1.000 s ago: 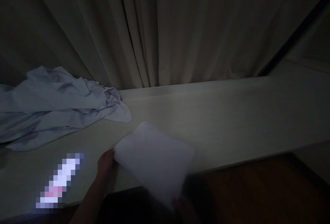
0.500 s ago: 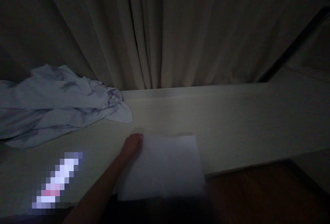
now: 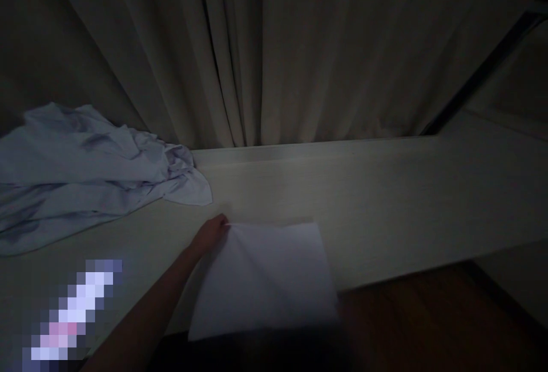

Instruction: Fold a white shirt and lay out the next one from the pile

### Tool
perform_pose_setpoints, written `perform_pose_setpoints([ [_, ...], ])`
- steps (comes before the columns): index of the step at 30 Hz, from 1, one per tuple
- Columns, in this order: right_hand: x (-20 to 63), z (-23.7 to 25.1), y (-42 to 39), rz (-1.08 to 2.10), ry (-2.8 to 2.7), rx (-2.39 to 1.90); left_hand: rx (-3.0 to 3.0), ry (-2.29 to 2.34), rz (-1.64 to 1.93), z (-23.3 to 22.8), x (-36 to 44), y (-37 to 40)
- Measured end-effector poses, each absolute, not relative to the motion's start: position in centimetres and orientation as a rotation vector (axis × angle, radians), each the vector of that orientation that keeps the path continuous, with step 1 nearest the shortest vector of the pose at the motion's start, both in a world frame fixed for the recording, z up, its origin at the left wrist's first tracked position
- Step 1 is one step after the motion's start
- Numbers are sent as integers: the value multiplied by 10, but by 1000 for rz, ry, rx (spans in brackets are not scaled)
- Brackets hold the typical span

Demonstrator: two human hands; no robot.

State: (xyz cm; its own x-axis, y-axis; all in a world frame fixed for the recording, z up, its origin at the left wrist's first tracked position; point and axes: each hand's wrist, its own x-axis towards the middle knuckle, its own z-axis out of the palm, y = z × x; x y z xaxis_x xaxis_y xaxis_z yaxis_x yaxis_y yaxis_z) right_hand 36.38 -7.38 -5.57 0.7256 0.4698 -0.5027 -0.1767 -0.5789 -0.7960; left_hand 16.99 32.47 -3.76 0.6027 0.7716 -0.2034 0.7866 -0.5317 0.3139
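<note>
My left hand (image 3: 215, 230) reaches in from the lower left, its fingers pinched on the far left corner of a white cloth (image 3: 268, 278). The cloth looks folded into a rough rectangle, and a crease runs from the pinched corner across it. Its far part lies over the pale surface (image 3: 363, 206), and its near edge hangs over the front edge. A dim, blurred shape by the cloth's lower right edge may be my right hand; its fingers cannot be made out.
A crumpled pale cloth (image 3: 98, 166) lies in a heap on the left of the surface. In front of it a bright, pixelated phone-like patch (image 3: 77, 309) glows. A long curtain (image 3: 299, 64) hangs behind. Brown floor (image 3: 411, 315) shows at the lower right.
My left hand has lifted the cloth's corner slightly, and a diagonal crease now shows. The whole view has shifted a little, so things appear farther left.
</note>
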Motion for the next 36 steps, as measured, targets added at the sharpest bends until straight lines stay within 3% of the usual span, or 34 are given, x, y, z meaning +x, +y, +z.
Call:
perform_pose_setpoints([
  [12, 431, -35, -49, 517, -362, -2197, 2535, 1337, 22, -51, 174, 312],
  [21, 420, -61, 76, -111, -1550, -2210, 2793, 1165, 166, -83, 175, 228],
  [27, 415, -88, 97, -185, -1677, -2484, 2902, 1228, 259, -114, 170, 224],
  [36, 419, -102, 98, -96, -1634, -2572, 2861, 1281, 305, -120, 168, 232],
])
